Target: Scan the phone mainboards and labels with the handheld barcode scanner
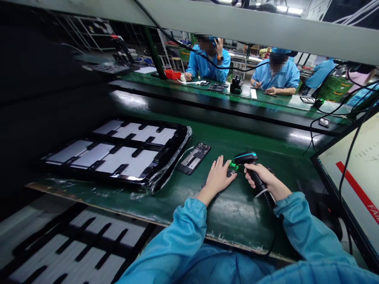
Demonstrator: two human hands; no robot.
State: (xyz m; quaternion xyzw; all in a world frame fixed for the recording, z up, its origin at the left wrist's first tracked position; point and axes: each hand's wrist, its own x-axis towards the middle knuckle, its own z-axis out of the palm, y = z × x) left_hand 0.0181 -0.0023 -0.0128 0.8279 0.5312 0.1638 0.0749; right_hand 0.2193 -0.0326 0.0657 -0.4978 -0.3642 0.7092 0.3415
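Blue sleeves (pixel 183 228) nearest the cam, both forearms reaching in over the green bench (pixel 231 223). From L: lower black tray (pixel 79 236) w/ pale flat pcs, partly under the bench edge; above it, on the bench, upper black tray (pixel 180 134) w/ silvery flat pcs (pixel 121 159), crumpled clear film (pixel 155 179) along its R side. Next, phone-like frame (pixel 194 159), lying at a slant btwn tray & L hand.

L hand (pixel 218 175) palm down, fingers stretched & spread, index & thumb by the small board (pixel 232 169); can't tell if they pinch it or just steady it. Board is on/near the bench top, btwn L fingertips & scanner, lit green. Best, I'd say: light touch at the edges, fingertips off the code area, no weight on small parts, board flat & not skidding.

Handheld scanner (pixel 246 157) has its head just R of the board, aimed down-left; R hand (pixel 265 177) has fingers wrapped round the grip. Trigger pressed or not: can't tell. For a clean read, I'd hold wrist steady, window square to the label, tilt a touch if glare washes it out, nudge distance rather than jab closer. Don't bump the board w/ the head.

Far R, monitor (pixel 352 157) w/ red band & partly cut-off white letters; worth a glance per read, w/o letting either hand drift. Dark cables (pixel 318 106) hang by it; mind snags. Across the bench, 2 co-workers in blue: one (pixel 192 65), other (pixel 288 77) bent over small parts.
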